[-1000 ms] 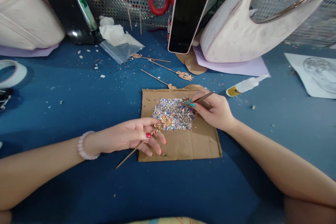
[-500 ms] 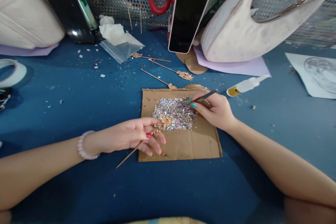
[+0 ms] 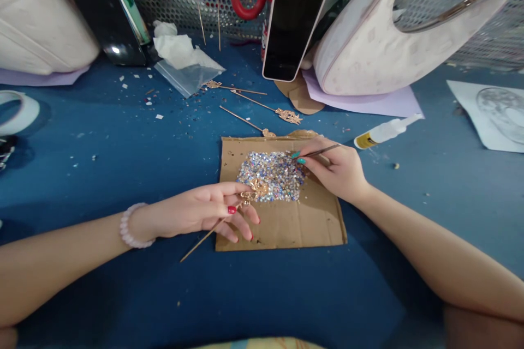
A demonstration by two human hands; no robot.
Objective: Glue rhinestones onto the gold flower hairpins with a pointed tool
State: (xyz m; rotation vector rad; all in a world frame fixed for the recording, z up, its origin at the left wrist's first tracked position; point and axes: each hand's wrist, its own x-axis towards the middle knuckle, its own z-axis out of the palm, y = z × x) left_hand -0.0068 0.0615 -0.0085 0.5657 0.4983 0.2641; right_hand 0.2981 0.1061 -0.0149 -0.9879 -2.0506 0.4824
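Observation:
My left hand (image 3: 208, 210) pinches a gold hairpin (image 3: 202, 240) between thumb and fingers. Its ornate head lies over the lower left of a patch of small shiny rhinestones (image 3: 276, 174), while the thin stem points down and left. The stones rest on a piece of brown cardboard (image 3: 303, 229). In my right hand (image 3: 339, 169) is a dark pair of tweezers (image 3: 325, 149), held like a pen, with its tip at the upper right of the stones. Whether the tip grips a stone is too small to tell.
Three gold hairpins (image 3: 289, 115) lie behind the cardboard. Beyond are a phone (image 3: 295, 27) standing upright, a plastic bag (image 3: 188, 77) with tissue, and a white bag (image 3: 368, 54). A glue bottle (image 3: 385, 132) lies right, tape (image 3: 20, 117) left.
The tweezers have tilted slightly in my right hand, their tip still at the stones. My left hand and the hairpin have hardly moved.

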